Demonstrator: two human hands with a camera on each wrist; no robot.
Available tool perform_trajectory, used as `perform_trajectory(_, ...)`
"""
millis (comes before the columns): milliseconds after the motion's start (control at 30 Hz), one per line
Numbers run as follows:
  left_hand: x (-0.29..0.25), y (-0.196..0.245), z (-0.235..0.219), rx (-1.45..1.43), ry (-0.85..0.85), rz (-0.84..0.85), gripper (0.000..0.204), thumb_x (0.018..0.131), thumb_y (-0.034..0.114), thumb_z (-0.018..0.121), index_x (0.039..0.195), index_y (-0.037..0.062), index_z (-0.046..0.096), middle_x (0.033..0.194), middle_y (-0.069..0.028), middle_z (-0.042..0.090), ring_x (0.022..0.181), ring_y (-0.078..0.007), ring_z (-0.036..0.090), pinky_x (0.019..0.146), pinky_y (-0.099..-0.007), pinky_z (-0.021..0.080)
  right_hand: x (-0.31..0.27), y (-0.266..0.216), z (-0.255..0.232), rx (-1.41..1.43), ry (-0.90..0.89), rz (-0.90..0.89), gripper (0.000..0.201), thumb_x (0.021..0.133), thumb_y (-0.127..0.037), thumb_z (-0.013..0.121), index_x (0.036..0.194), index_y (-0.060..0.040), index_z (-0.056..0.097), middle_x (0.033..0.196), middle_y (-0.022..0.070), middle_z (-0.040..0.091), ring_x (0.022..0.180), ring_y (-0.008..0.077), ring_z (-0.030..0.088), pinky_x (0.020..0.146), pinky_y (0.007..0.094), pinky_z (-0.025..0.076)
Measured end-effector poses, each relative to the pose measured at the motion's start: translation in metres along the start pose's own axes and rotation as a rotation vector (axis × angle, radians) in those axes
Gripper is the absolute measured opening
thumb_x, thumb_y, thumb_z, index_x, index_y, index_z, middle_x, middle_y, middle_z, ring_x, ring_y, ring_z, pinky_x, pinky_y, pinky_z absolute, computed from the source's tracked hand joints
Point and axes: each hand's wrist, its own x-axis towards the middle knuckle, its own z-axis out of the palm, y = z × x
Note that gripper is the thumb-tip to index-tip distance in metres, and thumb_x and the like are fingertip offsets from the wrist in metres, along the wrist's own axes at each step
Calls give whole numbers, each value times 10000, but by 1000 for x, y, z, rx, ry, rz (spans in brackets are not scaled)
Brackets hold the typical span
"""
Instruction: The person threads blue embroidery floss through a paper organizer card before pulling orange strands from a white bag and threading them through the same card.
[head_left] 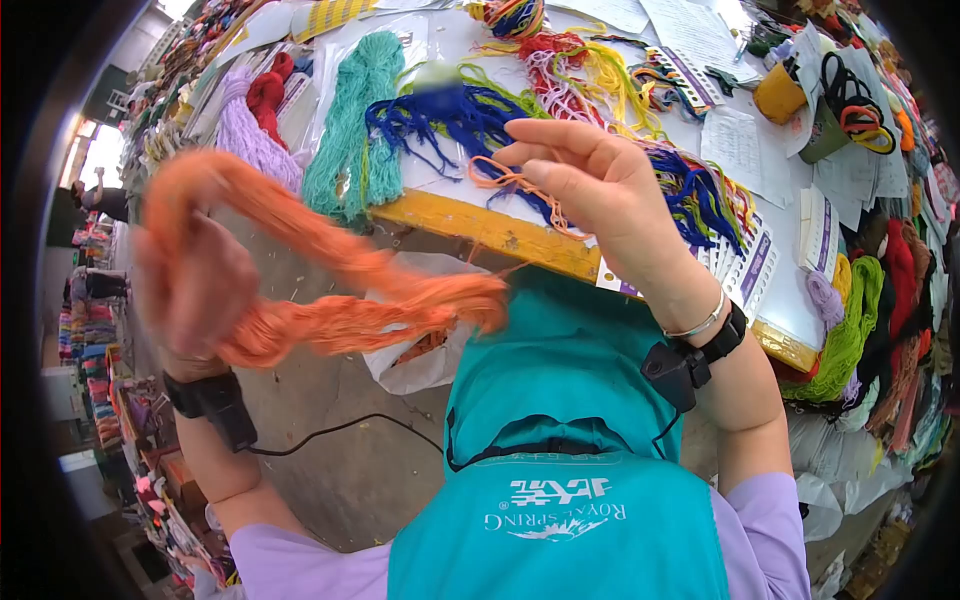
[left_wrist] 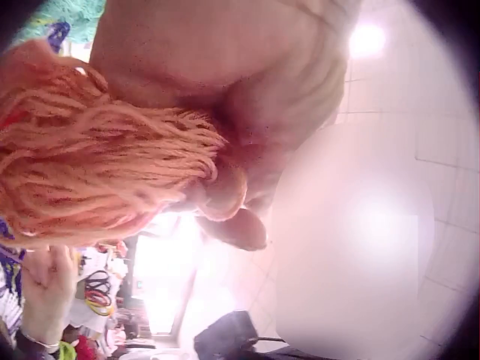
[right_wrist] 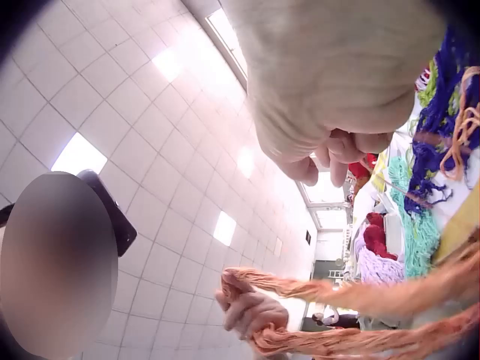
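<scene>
A looped skein of orange yarn (head_left: 370, 270) hangs stretched sideways from my left hand (head_left: 200, 285), which grips one end of it; motion blurs the hand. In the left wrist view, curled fingers of that hand close round the orange strands (left_wrist: 112, 165). The skein's other end lies over my lap, in front of the teal apron (head_left: 560, 500). My right hand (head_left: 600, 190) is raised over the table edge, thumb and fingers loosely bent and apart. Below its fingertips, a small loop of orange yarn (head_left: 490, 178) lies beside the dark blue yarn (head_left: 450, 115).
The white table (head_left: 430, 180) has a yellow front edge (head_left: 490, 232). On it lie a turquoise skein (head_left: 355, 130), a lilac skein (head_left: 250, 125), a red skein (head_left: 268, 90) and punched cards (head_left: 750, 265). Scissors (head_left: 865, 110) stand at right. A white plastic bag (head_left: 400, 370) sits below the table.
</scene>
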Motion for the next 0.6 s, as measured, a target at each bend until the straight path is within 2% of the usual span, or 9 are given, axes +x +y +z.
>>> perform_trajectory(33, 3, 8, 4, -82, 5, 82, 590, 1061, 341, 390, 1468, -60, 243, 520, 49, 493, 318, -37, 404, 336, -194, 327, 1, -1, -3, -33, -27, 30, 292, 920, -85, 602, 1181, 41, 632, 986, 62, 721, 743, 25, 581, 600, 177, 448)
perform_trajectory(100, 9, 14, 23, -196, 192, 234, 593, 1069, 330, 370, 1489, -52, 200, 590, 39, 497, 345, -28, 411, 374, -183, 347, 0, -7, -8, -102, -77, 88, 279, 935, -89, 572, 1179, 28, 638, 1000, 53, 723, 700, 3, 542, 565, 165, 409)
perform_trajectory(133, 14, 8, 30, -90, 276, 191, 586, 1073, 320, 361, 1491, -56, 193, 612, 32, 493, 354, -24, 409, 390, -183, 356, -1, -8, -7, -111, -92, 86, 272, 947, -86, 534, 1175, 12, 645, 1011, 46, 725, 662, -9, 501, 544, 153, 373)
perform_trajectory(200, 24, -1, 38, 121, 438, 101, 574, 1079, 299, 344, 1493, -62, 178, 658, 18, 484, 372, -16, 403, 424, -183, 374, 0, -14, -6, -116, -105, 97, 265, 942, -69, 525, 1161, 14, 649, 988, 39, 727, 678, 9, 533, 557, 177, 406)
perform_trajectory(300, 23, -9, 25, 178, 377, 73, 549, 1085, 247, 335, 1528, -4, 130, 654, 26, 409, 373, -19, 365, 435, -191, 367, 4, -22, -9, -194, -89, -38, 263, 933, -53, 516, 1150, 9, 651, 933, 57, 730, 677, 73, 586, 589, 241, 464)
perform_trajectory(433, 19, -6, 19, 50, 536, 153, 525, 1085, 231, 335, 1526, 1, 166, 705, 12, 400, 389, -14, 354, 447, -186, 364, 4, -31, -23, -851, 37, -230, 279, 919, -69, 520, 1162, -8, 643, 858, 121, 723, 717, 230, 668, 677, 361, 525)
perform_trajectory(467, 17, -4, 17, 1, 544, 163, 519, 1082, 219, 345, 1520, -8, 184, 718, 13, 395, 400, -11, 355, 447, -189, 363, 3, -29, -29, -1003, 31, -262, 238, 912, -102, 528, 1090, -10, 656, 845, 149, 711, 740, 316, 669, 692, 402, 524)
perform_trajectory(567, 5, 2, 4, -42, 567, 155, 510, 1079, 227, 359, 1499, -33, 231, 707, 12, 398, 409, -16, 367, 449, -191, 357, 1, -26, -51, -1612, -66, -180, 183, 909, -127, 537, 959, -6, 665, 804, 152, 701, 761, 364, 664, 686, 444, 517)
perform_trajectory(600, 0, 4, -1, -79, 584, 158, 473, 1078, 232, 365, 1455, -42, 286, 704, 11, 399, 407, -20, 361, 450, -194, 357, 0, -24, -55, -1571, -53, -221, 169, 910, -137, 552, 910, -2, 654, 760, 144, 689, 715, 338, 662, 655, 432, 514)
